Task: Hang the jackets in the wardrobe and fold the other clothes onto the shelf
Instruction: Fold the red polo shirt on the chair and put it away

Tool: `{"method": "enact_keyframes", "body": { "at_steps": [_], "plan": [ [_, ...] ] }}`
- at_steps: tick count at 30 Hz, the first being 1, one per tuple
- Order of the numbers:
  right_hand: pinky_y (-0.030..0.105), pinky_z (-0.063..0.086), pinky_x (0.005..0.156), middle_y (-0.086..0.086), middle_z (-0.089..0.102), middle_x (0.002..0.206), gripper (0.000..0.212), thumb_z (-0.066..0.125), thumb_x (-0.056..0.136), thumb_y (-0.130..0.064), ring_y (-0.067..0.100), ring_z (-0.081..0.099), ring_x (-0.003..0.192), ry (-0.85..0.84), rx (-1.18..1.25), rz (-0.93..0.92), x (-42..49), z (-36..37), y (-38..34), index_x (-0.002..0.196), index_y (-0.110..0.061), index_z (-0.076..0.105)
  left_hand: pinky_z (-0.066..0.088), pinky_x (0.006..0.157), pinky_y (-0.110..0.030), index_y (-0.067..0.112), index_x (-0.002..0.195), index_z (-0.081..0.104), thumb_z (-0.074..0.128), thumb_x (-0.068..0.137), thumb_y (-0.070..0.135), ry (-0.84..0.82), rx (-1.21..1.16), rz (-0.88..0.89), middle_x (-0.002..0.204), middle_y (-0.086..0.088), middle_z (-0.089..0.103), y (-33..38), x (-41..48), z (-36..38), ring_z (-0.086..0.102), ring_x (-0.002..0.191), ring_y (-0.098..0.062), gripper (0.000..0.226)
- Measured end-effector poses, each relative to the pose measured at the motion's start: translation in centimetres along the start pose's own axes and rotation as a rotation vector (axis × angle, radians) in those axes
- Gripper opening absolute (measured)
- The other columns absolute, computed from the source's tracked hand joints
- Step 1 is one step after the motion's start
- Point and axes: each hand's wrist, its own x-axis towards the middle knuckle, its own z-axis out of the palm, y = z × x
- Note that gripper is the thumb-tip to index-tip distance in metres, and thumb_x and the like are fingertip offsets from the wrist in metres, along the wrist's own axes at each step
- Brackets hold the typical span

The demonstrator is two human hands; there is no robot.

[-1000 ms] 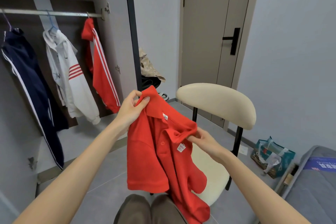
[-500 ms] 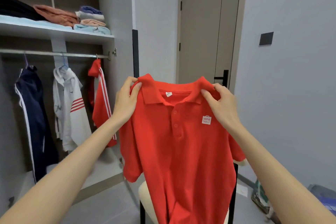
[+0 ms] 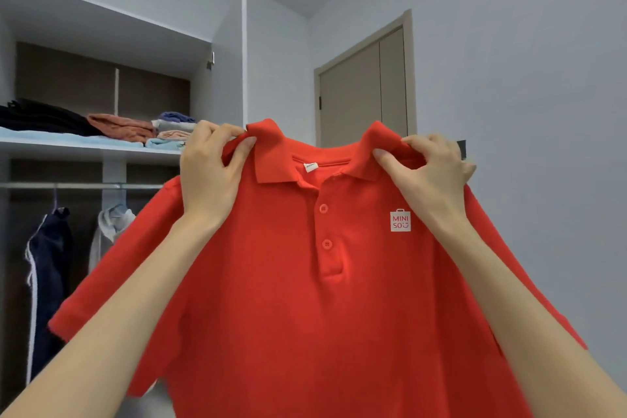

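Red short-sleeved polo shirt (image 3: 305, 299) of soft knit cotton fills the centre and lower half of the frame, held up in the air in front of the open wardrobe. It looks light and limp: it will sag and crease wherever it is unsupported, and it is neither slippery nor fragile. The shoulder seams beside the collar are the sensible hold, and that is where it is gripped now. The left hand (image 3: 210, 176) pinches the shoulder at centre left, its fingers (image 3: 242, 149) closed on a bunch of cloth; the right hand (image 3: 431, 176) does the same at centre right, fingers (image 3: 386, 158) clamped on the fabric. The shirt hangs upright, collar at the top, hem out of the frame below, so its long axis runs vertically. Its buttoned front and white chest logo face the camera. The white wardrobe shelf (image 3: 84, 148) with folded clothes sits at mid left.
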Motion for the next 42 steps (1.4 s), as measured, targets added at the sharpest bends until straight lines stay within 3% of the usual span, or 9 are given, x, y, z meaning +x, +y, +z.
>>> {"method": "enact_keyframes", "body": {
  "at_steps": [4,13,21,29,34,37,42],
  "plan": [
    [0.029,0.013,0.076,-0.011,0.05,0.089,0.028,0.067,0.077,-0.059,0.011,0.041,0.096,-0.065,-0.046,0.039,-3.2,0.4,2.0,0.093,-0.036,0.07,0.044,0.083,-0.046,0.011,0.096,0.069,0.064,0.092,0.03,-0.049,0.052,-0.022,0.092,-0.009,0.06,-0.7,-3.6,0.2,0.056,0.09,-0.027,0.02],
    [0.031,0.015,0.076,-0.012,0.051,0.089,0.022,0.066,0.079,-0.057,0.012,0.041,0.096,-0.456,-0.178,0.267,-19.2,5.4,11.6,0.089,-0.038,0.069,0.028,0.081,-0.026,0.022,0.089,0.068,0.064,0.09,0.031,-0.406,0.123,-0.261,0.088,0.008,0.058,-6.7,-22.2,3.8,0.051,0.088,-0.014,0.01],
    [0.033,0.015,0.075,-0.007,0.053,0.097,0.03,0.058,0.087,-0.055,0.023,0.045,0.107,-0.794,-0.328,0.446,-29.4,12.0,19.9,0.103,-0.032,0.069,0.028,0.079,-0.028,0.024,0.09,0.066,0.058,0.094,0.032,-0.686,0.213,-0.49,0.086,0.011,0.052,-12.1,-35.0,8.5,0.047,0.086,-0.013,0.012],
    [0.035,0.018,0.077,0.0,0.059,0.104,0.031,0.056,0.089,-0.053,0.025,0.044,0.109,-0.953,-0.459,0.534,-34.9,20.5,27.9,0.107,-0.032,0.069,0.037,0.085,-0.038,0.019,0.092,0.069,0.062,0.092,0.03,-0.882,0.266,-0.591,0.087,0.003,0.057,-19.1,-42.5,16.6,0.054,0.092,-0.023,0.013],
    [0.037,0.02,0.079,0.001,0.065,0.106,0.029,0.054,0.09,-0.051,0.027,0.044,0.109,-1.086,-0.554,0.552,-38.3,24.9,33.0,0.102,-0.028,0.069,0.025,0.081,-0.028,0.019,0.095,0.069,0.061,0.093,0.031,-0.984,0.277,-0.646,0.09,0.002,0.055,-22.4,-48.1,21.5,0.052,0.096,-0.022,0.015],
    [0.037,0.019,0.079,-0.001,0.067,0.1,0.027,0.053,0.09,-0.05,0.028,0.045,0.11,-1.149,-0.609,0.561,-40.6,27.1,36.1,0.095,-0.028,0.068,0.03,0.083,-0.032,0.018,0.098,0.07,0.06,0.093,0.032,-1.06,0.274,-0.685,0.09,0.0,0.055,-24.2,-51.9,23.8,0.052,0.096,-0.023,0.018],
    [0.038,0.021,0.081,0.002,0.066,0.104,0.029,0.054,0.09,-0.048,0.028,0.044,0.111,-1.193,-0.631,0.619,-44.6,29.7,39.4,0.104,-0.027,0.069,0.031,0.087,-0.034,0.017,0.102,0.07,0.058,0.095,0.032,-1.158,0.312,-0.706,0.097,-0.005,0.058,-26.5,-57.1,26.2,0.051,0.1,-0.025,0.021]
  ]
}}
